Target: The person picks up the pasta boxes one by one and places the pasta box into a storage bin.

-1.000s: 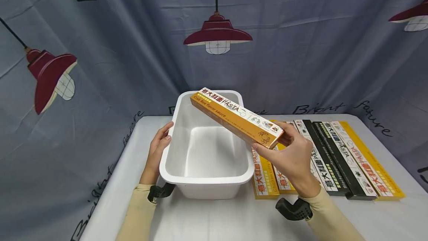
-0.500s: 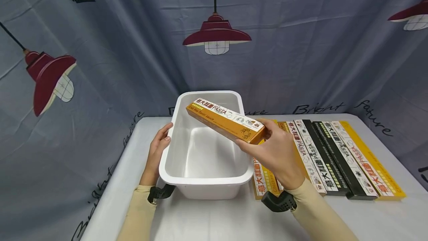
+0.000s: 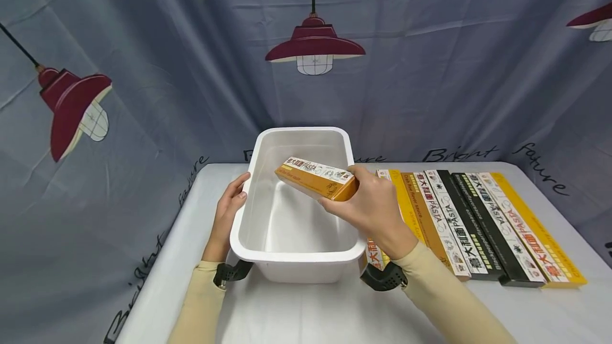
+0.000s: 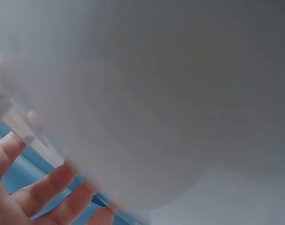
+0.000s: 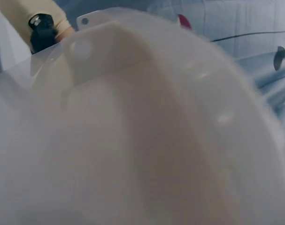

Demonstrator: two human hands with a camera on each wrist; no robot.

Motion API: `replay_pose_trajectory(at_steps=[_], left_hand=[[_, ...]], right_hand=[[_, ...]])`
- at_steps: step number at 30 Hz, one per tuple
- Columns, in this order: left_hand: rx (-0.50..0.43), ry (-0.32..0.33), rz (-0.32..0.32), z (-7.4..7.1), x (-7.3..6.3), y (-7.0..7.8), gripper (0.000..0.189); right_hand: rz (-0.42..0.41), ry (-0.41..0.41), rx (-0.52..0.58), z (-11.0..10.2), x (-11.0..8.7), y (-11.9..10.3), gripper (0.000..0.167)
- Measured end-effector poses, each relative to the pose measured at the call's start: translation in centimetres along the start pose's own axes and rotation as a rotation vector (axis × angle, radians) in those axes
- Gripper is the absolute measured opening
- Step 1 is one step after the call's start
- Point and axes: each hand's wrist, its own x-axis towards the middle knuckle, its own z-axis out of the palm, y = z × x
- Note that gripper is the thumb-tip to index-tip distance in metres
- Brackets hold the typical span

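White plastic rectangular tub [image 3: 296, 257], head view: left hand [image 3: 228, 214] at its side, likely steadying; right hand [image 3: 375, 208] pinches orange-and-white cardboard pasta box [image 3: 313, 178] by one end over the opening, perhaps for rim clearance. Left wrist view: fingers spread against tub. Right wrist view: grip hidden.

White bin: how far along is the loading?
Done: none showing; no box lies on the visible floor of the white bin.
In hand: right hand holds an orange-and-white box over the opening; left hand touches the rim.
Left: setting that box down, then probably the row of boxes lying to the bin's right.
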Motion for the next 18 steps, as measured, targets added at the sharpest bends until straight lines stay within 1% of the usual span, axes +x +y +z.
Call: replay_pose_trajectory(at_steps=[7,10,14,18], left_hand=[[0.006,-0.006,0.011,0.0,0.0,0.0,0.052],[0.000,-0.001,0.011,0.1,0.0,0.0,0.052],[0.003,0.013,0.010,0.1,0.0,0.0,0.052],[0.005,0.019,0.004,0.2,0.1,0.1,0.051]], right_hand=[[-0.035,-0.021,-0.051,0.7,-0.1,0.0,0.067],[-0.057,-0.027,-0.075,0.9,-0.1,-0.2,0.065],[-0.143,-0.021,-0.142,1.1,-0.2,-0.5,0.063],[-0.235,-0.034,-0.242,1.3,-0.6,-1.1,0.072]])
